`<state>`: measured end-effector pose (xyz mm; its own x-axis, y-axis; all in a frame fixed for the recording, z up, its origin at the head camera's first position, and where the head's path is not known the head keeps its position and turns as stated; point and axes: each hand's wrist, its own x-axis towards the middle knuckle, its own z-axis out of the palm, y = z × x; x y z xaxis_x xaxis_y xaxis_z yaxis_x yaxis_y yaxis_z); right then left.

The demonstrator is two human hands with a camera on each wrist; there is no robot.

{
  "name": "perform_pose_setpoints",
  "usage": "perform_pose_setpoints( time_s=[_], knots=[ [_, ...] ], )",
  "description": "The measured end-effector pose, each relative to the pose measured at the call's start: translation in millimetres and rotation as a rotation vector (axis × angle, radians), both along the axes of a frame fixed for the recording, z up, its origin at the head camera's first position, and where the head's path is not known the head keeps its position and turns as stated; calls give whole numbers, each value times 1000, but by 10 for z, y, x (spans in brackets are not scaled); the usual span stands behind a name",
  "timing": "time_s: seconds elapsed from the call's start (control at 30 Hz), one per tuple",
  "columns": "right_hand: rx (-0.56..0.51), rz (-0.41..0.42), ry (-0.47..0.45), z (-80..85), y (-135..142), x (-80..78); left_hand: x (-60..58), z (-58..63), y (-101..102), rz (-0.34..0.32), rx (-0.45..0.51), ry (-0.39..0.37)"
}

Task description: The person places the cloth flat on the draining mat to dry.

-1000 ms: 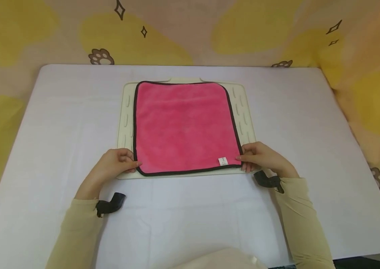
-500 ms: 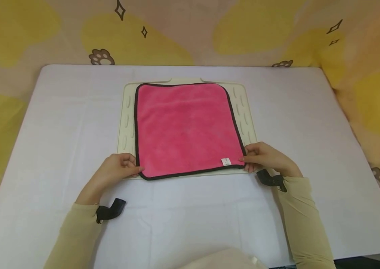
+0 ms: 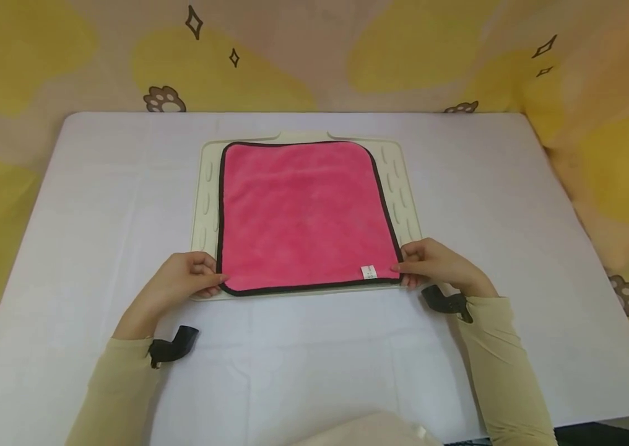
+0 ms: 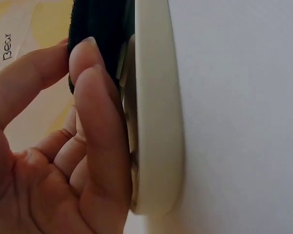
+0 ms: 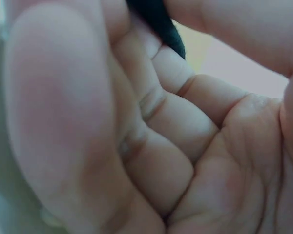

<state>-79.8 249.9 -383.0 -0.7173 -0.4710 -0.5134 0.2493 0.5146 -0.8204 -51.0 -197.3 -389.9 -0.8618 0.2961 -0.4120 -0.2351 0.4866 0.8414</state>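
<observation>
A pink cloth (image 3: 306, 214) with a black border and a small white label lies spread flat over a cream ribbed tray (image 3: 206, 186). At its near left corner, my left hand (image 3: 181, 279) pinches the edge between thumb and fingers. The near right corner is pinched by my right hand (image 3: 439, 263), thumb on top, close to the label. In the left wrist view the dark border (image 4: 95, 29) of the cloth sits between thumb and fingertips, right beside the tray's rim (image 4: 158, 122). Curled fingers (image 5: 161, 107) fill the right wrist view, with a bit of black border above them.
The white table (image 3: 314, 353) extends around the tray on all sides. Behind it hangs a yellow and peach patterned curtain (image 3: 270, 74). A black wrist mount (image 3: 174, 345) sits on the left sleeve and another black mount (image 3: 445, 302) on the right.
Both hands shift the cloth's near edge slightly right and toward me, then back left. Now the cloth's near edge lies closer to the tray's near edge, its corners still pinched.
</observation>
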Motion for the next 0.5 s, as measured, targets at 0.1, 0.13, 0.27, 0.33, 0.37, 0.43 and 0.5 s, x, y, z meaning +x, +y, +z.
perform_pose_setpoints(
  time_s=[0.1,0.13,0.27,0.33,0.37,0.43,0.5],
  knots=[
    [-13,15,10,-6,-21,6,-12,21,-7,-11,-24,7],
    [-6,22,19,-7,-23,1,-15,25,-6,-17,-30,8],
    [39,32,42,36,-10,-52,-35,46,-3,-42,-58,11],
    [66,36,71,76,10,-103,-57,65,-14,-53,-80,22],
    [74,31,84,97,24,-136,-73,78,-24,-57,-93,35],
    [87,17,125,131,54,-218,-119,102,-61,-68,-153,90],
    [115,-11,191,170,78,-317,-192,122,-108,-71,-219,165]
  ],
)
